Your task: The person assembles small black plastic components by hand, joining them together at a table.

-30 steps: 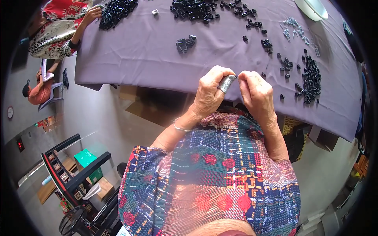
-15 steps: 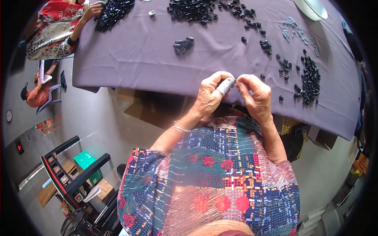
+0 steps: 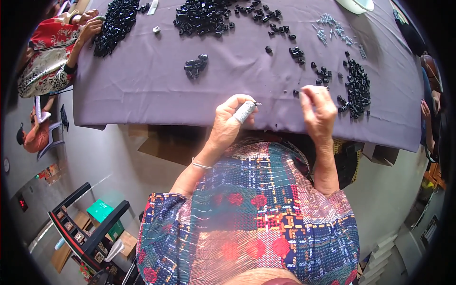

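My left hand is closed at the near edge of the table, one finger wrapped in grey tape. Between its fingertips sits a small dark piece with thin metal prongs sticking out to the right. Apart from it, my right hand hovers above the cloth, thumb and forefinger bent together. Whatever those fingertips may hold is too small to make out. Just left of them lies a single black plastic piece. A dense pile of black pieces is to the right of this hand, with a smaller cluster beyond its fingers.
A purple-grey cloth covers the table. Farther back are a large black pile, thin metal pins and a white bowl. A small black heap lies left of centre. Another person's hands work at a far-left pile.
My hands have parted: the left moved left with the pronged piece, the right moved slightly right toward the black pieces. The whole view has shifted a little.
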A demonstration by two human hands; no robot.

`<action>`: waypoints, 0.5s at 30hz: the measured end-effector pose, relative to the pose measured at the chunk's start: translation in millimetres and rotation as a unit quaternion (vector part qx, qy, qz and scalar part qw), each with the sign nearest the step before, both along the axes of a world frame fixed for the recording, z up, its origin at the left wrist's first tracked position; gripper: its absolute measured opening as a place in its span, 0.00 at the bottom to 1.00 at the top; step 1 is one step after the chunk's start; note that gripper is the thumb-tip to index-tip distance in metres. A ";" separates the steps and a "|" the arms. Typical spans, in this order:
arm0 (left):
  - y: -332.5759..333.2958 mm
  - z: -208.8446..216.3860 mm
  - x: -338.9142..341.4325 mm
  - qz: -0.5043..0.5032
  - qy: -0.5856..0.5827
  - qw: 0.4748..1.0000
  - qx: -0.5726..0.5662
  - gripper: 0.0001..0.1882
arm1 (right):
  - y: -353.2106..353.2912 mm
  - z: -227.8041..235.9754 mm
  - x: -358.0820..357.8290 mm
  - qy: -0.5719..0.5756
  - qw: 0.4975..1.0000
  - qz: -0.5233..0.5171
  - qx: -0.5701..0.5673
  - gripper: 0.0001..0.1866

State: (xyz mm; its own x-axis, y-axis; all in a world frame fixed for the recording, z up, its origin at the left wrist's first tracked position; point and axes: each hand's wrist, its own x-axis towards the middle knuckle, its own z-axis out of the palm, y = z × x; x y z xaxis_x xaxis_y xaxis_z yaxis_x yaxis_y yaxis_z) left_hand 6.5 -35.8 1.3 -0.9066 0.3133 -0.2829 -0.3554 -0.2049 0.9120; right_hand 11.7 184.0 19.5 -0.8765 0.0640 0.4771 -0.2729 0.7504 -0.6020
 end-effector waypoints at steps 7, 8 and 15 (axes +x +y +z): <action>2.5 5.0 1.5 -0.010 -0.010 1.000 -0.021 0.07 | 43.4 2.8 26.1 -0.155 0.987 -0.033 -0.013 0.07; 3.0 4.6 1.4 -0.014 -0.010 1.000 -0.018 0.07 | 46.7 5.6 30.0 -0.155 0.987 -0.037 -0.010 0.07; 4.7 2.4 2.5 -0.028 0.020 0.998 -0.059 0.06 | 54.4 -2.9 34.9 -0.165 0.985 -0.018 0.055 0.10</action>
State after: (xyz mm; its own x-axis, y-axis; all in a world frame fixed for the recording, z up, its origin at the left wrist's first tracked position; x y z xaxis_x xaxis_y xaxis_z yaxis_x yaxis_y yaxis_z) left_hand 9.0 -31.1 3.7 -0.9000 0.3308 -0.2838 -0.3253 -0.0761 0.9426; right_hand 46.6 238.5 16.6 -0.9829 0.0622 0.1733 -0.0479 0.8222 -0.5671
